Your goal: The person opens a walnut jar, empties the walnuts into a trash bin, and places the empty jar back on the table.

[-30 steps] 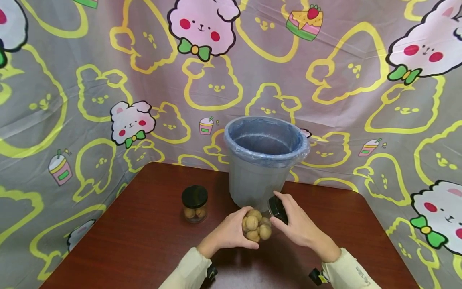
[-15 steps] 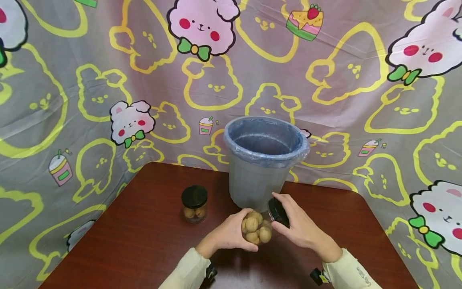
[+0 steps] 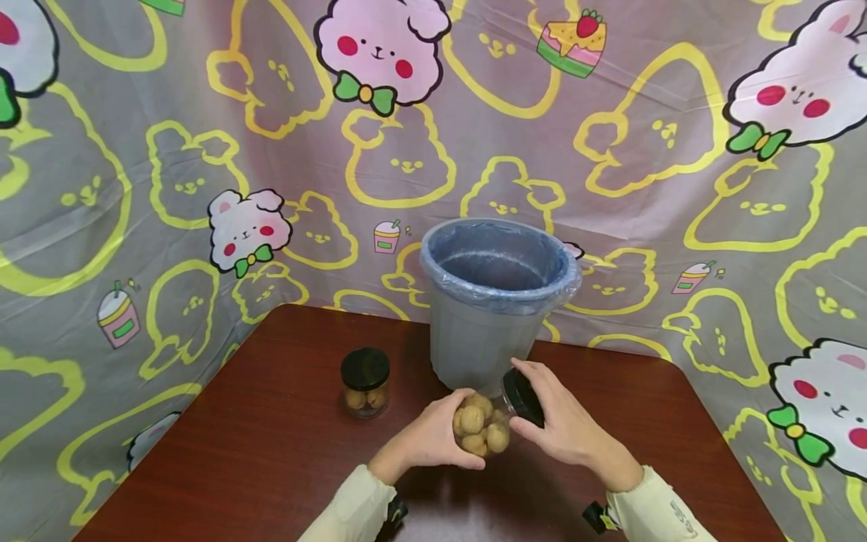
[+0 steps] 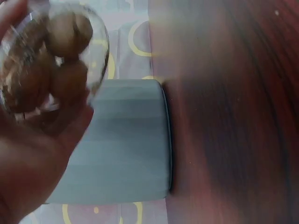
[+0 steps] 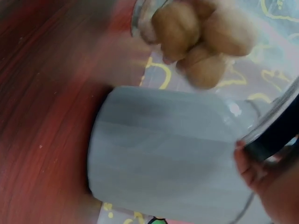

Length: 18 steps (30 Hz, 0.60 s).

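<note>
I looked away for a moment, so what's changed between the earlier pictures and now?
Hardly anything: the black lid, gripped by the right hand, has edged slightly right and down in the head view. Nothing was taken hold of or let go; the left hand still holds the jar of nuts. The other jar and the bin stayed put.

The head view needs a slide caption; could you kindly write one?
Left grip on a clear jar of walnuts, right grip on a black lid.
</note>
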Each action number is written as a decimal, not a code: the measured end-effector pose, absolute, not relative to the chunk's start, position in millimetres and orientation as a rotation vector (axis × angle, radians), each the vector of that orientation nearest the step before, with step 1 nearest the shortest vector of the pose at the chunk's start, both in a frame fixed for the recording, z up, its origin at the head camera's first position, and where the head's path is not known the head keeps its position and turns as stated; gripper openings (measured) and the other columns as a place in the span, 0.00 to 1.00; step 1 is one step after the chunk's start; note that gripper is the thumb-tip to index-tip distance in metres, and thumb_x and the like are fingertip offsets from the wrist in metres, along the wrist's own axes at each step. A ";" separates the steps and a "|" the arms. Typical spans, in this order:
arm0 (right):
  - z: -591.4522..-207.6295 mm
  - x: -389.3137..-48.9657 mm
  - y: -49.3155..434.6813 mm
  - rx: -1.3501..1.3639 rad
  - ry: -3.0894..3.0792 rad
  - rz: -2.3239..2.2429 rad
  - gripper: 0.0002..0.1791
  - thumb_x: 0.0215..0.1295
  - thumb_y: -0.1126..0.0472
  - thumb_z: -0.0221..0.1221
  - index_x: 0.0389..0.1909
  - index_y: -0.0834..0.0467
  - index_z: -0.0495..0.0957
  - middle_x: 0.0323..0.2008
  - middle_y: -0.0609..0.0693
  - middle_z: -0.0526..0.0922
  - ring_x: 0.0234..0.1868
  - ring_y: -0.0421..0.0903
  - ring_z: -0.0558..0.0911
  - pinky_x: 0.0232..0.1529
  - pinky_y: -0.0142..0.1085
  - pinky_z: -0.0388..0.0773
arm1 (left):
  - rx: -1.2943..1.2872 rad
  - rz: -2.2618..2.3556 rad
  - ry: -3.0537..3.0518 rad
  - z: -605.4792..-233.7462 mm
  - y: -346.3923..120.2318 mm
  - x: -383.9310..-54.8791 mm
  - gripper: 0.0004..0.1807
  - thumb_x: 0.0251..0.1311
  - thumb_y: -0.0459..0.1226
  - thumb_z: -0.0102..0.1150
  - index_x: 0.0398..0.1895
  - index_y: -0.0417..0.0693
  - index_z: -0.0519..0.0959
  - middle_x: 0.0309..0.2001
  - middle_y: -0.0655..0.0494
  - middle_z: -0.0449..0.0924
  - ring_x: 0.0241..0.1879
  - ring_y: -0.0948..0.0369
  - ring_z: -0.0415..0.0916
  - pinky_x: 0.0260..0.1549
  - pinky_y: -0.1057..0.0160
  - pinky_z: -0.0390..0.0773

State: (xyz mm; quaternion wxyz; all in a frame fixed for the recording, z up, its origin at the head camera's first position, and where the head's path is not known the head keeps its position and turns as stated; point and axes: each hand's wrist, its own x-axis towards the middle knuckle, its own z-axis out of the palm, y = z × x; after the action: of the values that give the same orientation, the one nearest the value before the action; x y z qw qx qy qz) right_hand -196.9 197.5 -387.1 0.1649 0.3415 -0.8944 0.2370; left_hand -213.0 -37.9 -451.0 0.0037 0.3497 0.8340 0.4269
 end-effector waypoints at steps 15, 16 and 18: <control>-383.6 -190.8 189.7 0.720 -2.678 0.775 0.36 0.56 0.43 0.54 0.63 0.52 0.55 0.49 0.44 0.64 0.41 0.38 0.68 0.40 0.39 0.68 | 1.016 1.281 2.745 -455.0 -34.6 -212.8 0.52 0.25 0.61 0.67 0.58 0.56 0.58 0.44 0.65 0.67 0.39 0.69 0.69 0.36 0.67 0.70; -383.8 -191.0 190.3 0.734 -2.674 0.771 0.36 0.56 0.43 0.54 0.63 0.52 0.55 0.49 0.43 0.64 0.41 0.38 0.68 0.40 0.39 0.68 | 1.023 1.284 2.734 -454.7 -35.0 -213.0 0.52 0.25 0.62 0.67 0.58 0.56 0.58 0.44 0.65 0.68 0.39 0.69 0.69 0.36 0.67 0.70; -384.0 -191.4 191.5 0.762 -2.667 0.762 0.36 0.56 0.44 0.55 0.63 0.51 0.55 0.49 0.42 0.64 0.41 0.37 0.67 0.39 0.38 0.68 | 1.037 1.291 2.709 -454.5 -36.0 -213.3 0.52 0.25 0.62 0.67 0.58 0.57 0.57 0.44 0.65 0.68 0.38 0.69 0.69 0.36 0.67 0.70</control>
State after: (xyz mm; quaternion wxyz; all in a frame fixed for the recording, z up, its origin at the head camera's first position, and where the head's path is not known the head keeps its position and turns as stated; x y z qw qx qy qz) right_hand -191.4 191.5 -384.0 0.1320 0.2625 -0.9191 0.2627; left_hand -213.3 -36.0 -454.5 -0.0165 0.3267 0.8531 0.4065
